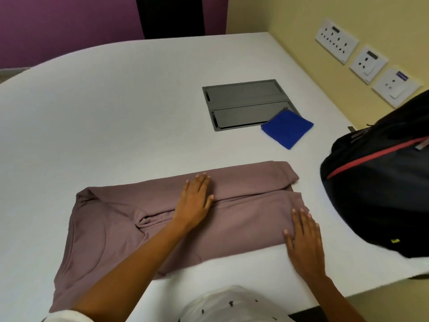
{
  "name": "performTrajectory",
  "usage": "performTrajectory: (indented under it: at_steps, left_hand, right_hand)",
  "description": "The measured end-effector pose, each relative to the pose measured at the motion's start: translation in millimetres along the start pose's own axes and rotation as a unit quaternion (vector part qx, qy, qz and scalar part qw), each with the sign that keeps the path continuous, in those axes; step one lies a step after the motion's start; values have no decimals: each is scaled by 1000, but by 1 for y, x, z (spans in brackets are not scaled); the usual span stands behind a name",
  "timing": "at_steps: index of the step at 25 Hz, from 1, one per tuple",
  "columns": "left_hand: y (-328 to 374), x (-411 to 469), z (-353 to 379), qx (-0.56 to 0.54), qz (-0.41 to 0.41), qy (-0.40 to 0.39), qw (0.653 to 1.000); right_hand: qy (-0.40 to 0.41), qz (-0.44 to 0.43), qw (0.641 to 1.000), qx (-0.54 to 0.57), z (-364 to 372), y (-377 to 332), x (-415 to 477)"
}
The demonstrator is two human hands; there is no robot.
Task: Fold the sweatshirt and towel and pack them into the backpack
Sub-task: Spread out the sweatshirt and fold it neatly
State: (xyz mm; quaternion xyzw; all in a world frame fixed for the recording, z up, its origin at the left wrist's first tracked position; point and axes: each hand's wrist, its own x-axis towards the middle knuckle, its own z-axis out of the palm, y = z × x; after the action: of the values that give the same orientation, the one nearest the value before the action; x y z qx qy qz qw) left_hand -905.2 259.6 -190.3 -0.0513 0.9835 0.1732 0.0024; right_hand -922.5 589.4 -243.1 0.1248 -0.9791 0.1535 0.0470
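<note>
Two items, left hand (196,201) and right hand (304,242), lying flat, smoothing sweatshirt (111,233); I am expecting halving toward nine o'clock

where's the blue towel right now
In the head view, the folded blue towel lies on the table, far right, its corner over the grey hatch, left of the backpack.

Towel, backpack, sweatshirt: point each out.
towel (287,129), head view, middle of the folded blue cloth
backpack (380,194), head view, dark panel below the red stripe
sweatshirt (250,180), head view, upper folded band
</note>
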Motion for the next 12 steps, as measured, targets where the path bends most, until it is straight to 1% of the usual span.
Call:
performTrajectory:
  at_steps: [3, 6, 7, 9, 12]
  left_hand:
    - [26, 4, 16, 35, 57, -40, 997]
    - [49, -4, 42, 50, 65, -106, 991]
    - [54, -7, 50, 51, 59, -116, 990]
    - [60, -7, 53, 41, 42, -89, 994]
    - [71, 23, 43, -1, 28, -26, 999]
  right_hand:
    - [-29, 24, 999, -30, 7, 7, -4]
    - [-44, 42, 998, -32, 9, 11, -5]
    - [-48, 42, 997, -33, 10, 11, -4]
    - [-54, 38, 997, -36, 11, 10, -4]
    - [-46, 18, 999, -21, 6, 8, 3]
